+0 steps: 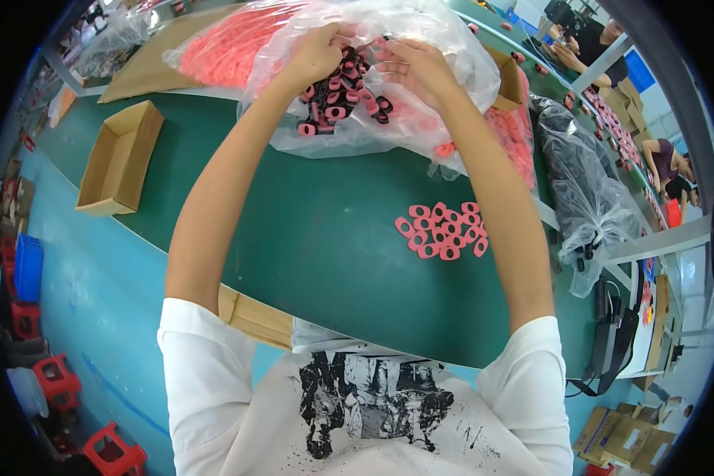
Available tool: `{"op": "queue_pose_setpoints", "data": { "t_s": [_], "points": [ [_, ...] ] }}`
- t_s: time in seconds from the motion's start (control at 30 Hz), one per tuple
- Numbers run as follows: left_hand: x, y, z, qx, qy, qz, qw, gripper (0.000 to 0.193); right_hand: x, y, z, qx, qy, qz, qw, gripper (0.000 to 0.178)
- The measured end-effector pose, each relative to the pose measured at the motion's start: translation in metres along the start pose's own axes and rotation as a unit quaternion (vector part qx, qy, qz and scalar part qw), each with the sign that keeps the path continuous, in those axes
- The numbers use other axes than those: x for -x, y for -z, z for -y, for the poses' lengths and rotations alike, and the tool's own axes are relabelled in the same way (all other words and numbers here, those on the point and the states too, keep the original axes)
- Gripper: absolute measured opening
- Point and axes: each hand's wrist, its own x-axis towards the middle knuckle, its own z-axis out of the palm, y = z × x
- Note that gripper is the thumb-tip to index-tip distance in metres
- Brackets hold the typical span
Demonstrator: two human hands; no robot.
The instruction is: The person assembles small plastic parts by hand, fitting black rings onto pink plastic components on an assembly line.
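A large clear plastic bag point(325, 144) lies open at the far side of the green table, with a heap of small pink-and-black oval-holed parts point(337, 99) in its mouth. My left hand point(319, 55) is at the heap's upper left, its fingers curled on the plastic. Over the heap's right side, my right hand point(420, 70) has its fingers apart, nothing visible held in them. Some fingertips are partly hidden by film and parts. Nearer me, several flat pink rings point(444, 230) with oval holes lie in a loose cluster beside my right forearm.
An open cardboard tray point(119, 163) stands at the table's left edge. Behind are a bag of pink pieces point(230, 51) and another cardboard box point(506, 79). A bag of dark parts point(583, 182) lies right, beside a metal frame point(662, 239). Other people work at far right.
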Motion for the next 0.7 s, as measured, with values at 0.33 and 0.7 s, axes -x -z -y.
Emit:
{"op": "queue_pose_setpoints", "data": {
  "t_s": [0.33, 0.7],
  "points": [
    [0.006, 0.002, 0.000, -0.258, -0.203, -0.032, 0.944, 0.024, -0.014, -0.011, 0.001, 0.338, 0.046, -0.071, 0.937, 0.025],
    [0.005, 0.017, -0.001, -0.218, -0.251, -0.009, 0.943, 0.026, -0.073, 0.012, -0.034, 0.666, 0.236, -0.079, 0.703, 0.023]
  ]
}}
